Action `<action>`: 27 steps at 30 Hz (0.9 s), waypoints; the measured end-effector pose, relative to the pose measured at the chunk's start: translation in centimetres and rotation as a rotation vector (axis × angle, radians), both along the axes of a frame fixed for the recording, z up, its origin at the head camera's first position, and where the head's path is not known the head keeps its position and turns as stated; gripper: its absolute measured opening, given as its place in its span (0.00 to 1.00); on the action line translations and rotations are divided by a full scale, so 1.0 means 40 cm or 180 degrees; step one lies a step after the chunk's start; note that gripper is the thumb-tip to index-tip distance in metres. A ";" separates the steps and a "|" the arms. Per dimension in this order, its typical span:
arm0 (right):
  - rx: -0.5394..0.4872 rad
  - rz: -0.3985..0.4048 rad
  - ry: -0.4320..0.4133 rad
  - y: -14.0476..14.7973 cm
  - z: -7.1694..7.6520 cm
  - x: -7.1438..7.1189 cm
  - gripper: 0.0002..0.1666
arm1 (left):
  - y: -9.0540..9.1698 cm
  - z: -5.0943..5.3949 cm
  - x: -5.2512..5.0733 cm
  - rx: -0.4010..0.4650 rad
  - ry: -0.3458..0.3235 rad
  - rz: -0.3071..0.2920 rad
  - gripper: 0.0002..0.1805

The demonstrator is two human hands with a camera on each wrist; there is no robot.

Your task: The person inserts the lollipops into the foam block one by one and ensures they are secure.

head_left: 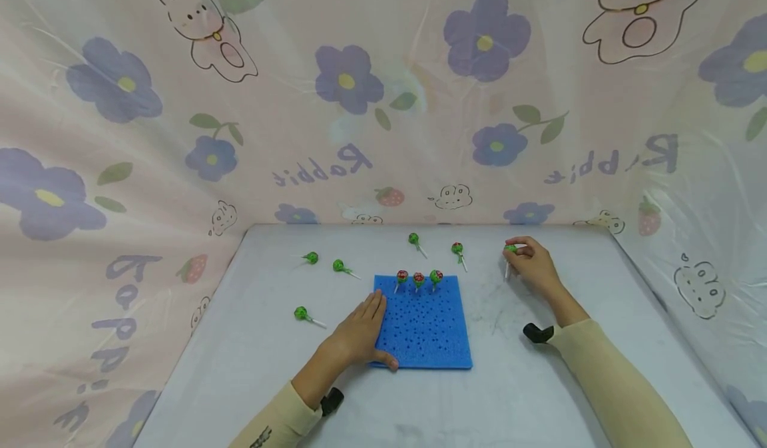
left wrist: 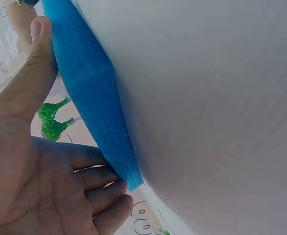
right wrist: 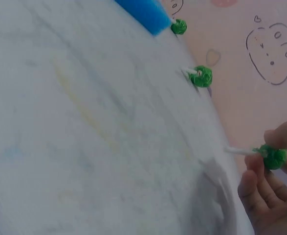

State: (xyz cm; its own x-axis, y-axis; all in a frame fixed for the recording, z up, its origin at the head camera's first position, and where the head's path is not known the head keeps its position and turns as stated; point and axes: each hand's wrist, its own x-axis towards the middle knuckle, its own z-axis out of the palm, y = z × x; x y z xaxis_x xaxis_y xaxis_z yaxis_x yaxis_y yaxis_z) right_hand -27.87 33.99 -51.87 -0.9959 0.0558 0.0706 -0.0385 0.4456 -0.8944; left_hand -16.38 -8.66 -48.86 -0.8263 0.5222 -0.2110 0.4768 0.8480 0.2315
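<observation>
Right hand (head_left: pixel 532 266): thumb and fingertips clamped on head of green lollipop (right wrist: pixel 274 156), stick down; can't tell if stick tip touches table (head_left: pixel 509 395). Left hand (head_left: pixel 361 333): fingers extended along left edge of blue foam board (head_left: pixel 425 331), thumb spread apart at near edge. Three standing lollipops (head_left: pixel 418 278) in board, right of left fingertips. Loose lollipops (head_left: pixel 301 313): three left of left fingers, two left of right fingers.

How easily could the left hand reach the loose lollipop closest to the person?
Probably yes: nothing lies between the left hand and that lollipop, though reaching likely means leaving the blue block the hand touches.
</observation>
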 end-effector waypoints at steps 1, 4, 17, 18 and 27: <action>-0.0020 0.0025 -0.0007 -0.004 0.002 0.001 0.28 | 0.000 0.001 0.000 0.0000 -0.0004 0.0000 0.72; -0.0134 0.0069 -0.0061 -0.016 0.012 0.007 0.30 | 0.001 0.004 0.000 -0.0004 -0.0005 -0.0002 0.71; -0.0370 0.0364 0.0087 -0.065 0.059 0.043 0.26 | 0.002 0.004 0.001 0.0027 0.0000 -0.0006 0.71; -0.0354 0.0376 0.0124 -0.066 0.053 0.043 0.27 | 0.002 0.003 0.001 0.0024 0.0008 -0.0007 0.71; 0.0126 0.0449 0.0301 -0.102 0.058 0.068 0.24 | 0.002 0.003 0.002 0.0001 0.0026 0.0003 0.71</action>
